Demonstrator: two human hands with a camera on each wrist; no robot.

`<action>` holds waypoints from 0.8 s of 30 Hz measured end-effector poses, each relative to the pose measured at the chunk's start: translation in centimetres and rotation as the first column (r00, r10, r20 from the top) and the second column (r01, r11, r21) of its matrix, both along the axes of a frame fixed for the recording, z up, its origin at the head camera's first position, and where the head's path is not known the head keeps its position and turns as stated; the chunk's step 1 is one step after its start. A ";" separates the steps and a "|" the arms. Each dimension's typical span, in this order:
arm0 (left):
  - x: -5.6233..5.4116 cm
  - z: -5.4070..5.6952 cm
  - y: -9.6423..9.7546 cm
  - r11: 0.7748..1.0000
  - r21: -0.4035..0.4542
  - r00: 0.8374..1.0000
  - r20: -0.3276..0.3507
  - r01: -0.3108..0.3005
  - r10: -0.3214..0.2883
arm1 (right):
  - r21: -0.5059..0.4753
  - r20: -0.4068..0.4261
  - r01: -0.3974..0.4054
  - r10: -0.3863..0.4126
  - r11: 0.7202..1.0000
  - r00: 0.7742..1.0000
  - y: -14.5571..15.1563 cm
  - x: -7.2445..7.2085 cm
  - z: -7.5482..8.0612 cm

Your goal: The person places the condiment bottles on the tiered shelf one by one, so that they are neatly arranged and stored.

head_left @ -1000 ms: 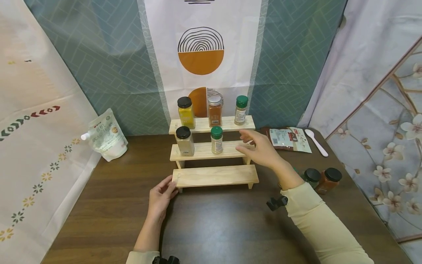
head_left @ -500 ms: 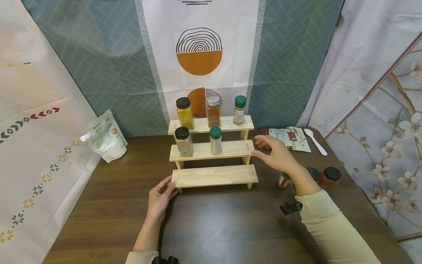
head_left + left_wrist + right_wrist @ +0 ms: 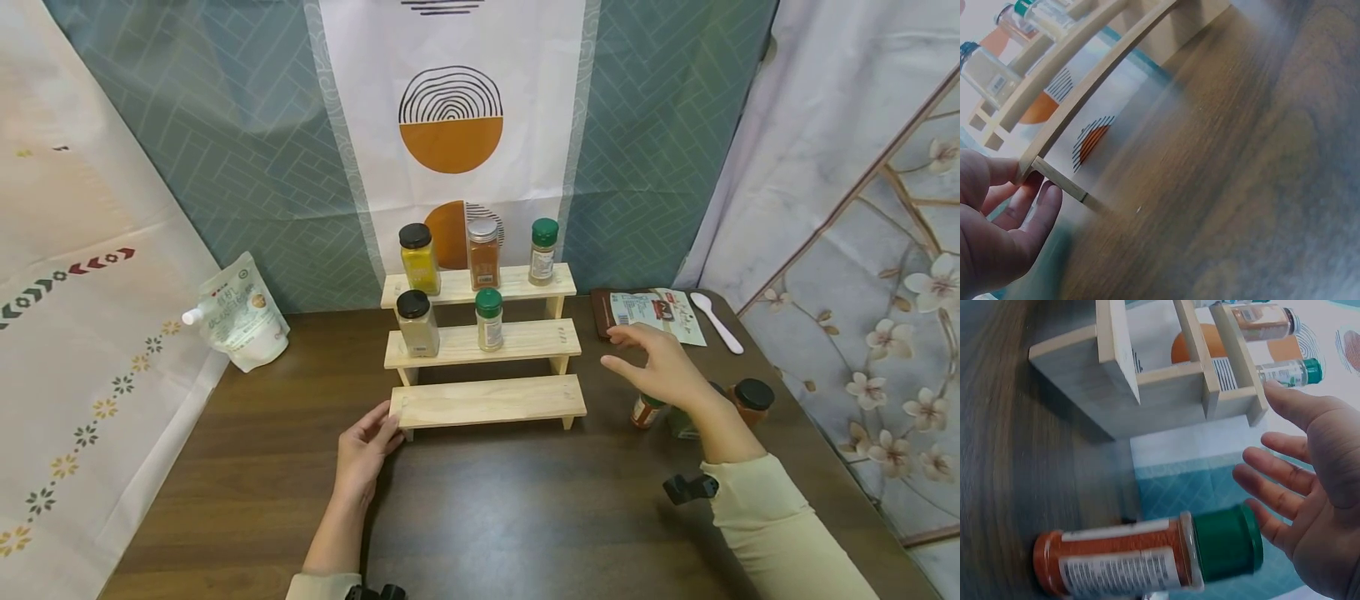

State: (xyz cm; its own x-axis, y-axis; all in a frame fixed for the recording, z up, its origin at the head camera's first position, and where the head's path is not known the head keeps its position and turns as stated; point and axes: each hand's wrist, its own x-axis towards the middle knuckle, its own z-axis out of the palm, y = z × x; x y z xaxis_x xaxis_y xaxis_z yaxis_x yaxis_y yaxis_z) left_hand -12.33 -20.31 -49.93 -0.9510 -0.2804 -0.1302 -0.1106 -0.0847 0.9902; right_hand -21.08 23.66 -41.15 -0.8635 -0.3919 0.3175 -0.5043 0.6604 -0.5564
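The right grip (image 3: 1329,500), a bare hand, holds nothing: its fingers are spread and gently bent, palm toward the things. Nearest it is a jar of red-orange spice (image 3: 1119,559), upright on the worktop (image 3: 997,456), with a green lid (image 3: 1225,544) and white printed labels. The little fingertip overlaps the lid's edge in sight; whether it touches cannot be told. Near the worktop's back edge stands a tiered wooden rack (image 3: 1166,400), end-on. A green-capped jar (image 3: 1282,374) stands by the corner of its top shelf, the thumb tip overlapping its base; further along that shelf stands a silver-capped jar (image 3: 1263,323) of orange-brown contents. Behind hangs patterned cloth (image 3: 1191,487), teal and white.
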 end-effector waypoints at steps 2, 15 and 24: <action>0.0 -0.1 0.0 1.000 0.002 1.000 -0.002 -0.001 0.001 | 0.009 0.000 0.011 -0.011 1.000 1.000 0.5 0.2 -0.1; 0.0 -0.1 0.0 1.000 0.010 1.000 0.001 -0.009 0.009 | 0.058 -0.112 0.019 -0.012 0.998 0.994 3.4 0.8 -1.3; 0.1 0.0 0.1 1.000 0.022 1.000 -0.009 -0.008 0.008 | 0.140 -0.066 0.024 -0.014 0.990 0.998 5.0 1.9 -1.2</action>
